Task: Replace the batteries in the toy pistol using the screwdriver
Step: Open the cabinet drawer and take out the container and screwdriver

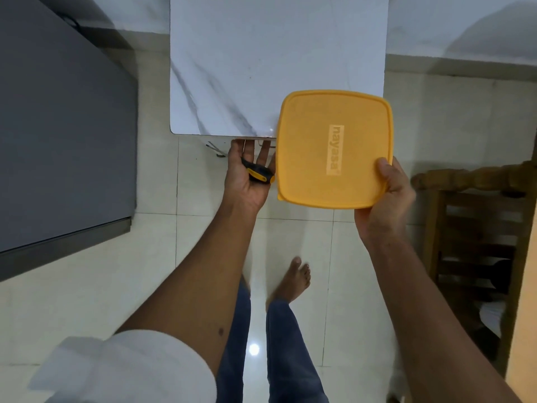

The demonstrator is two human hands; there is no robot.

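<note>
My right hand (386,196) grips the near right corner of a square yellow box with a yellow lid (334,146), held level over the near right corner of the white marble table (261,62). My left hand (250,173) is palm up just before the table's near edge, and a screwdriver with a black and yellow handle (258,173) lies across its palm, fingers loosely around it. The box hides the screwdriver's right end. No toy pistol or batteries are in view.
A dark grey cabinet (58,126) fills the left side. A wooden chair (479,228) stands at the right. Glossy white floor tiles (319,257) lie below, with my legs and a bare foot (293,280) at the bottom centre.
</note>
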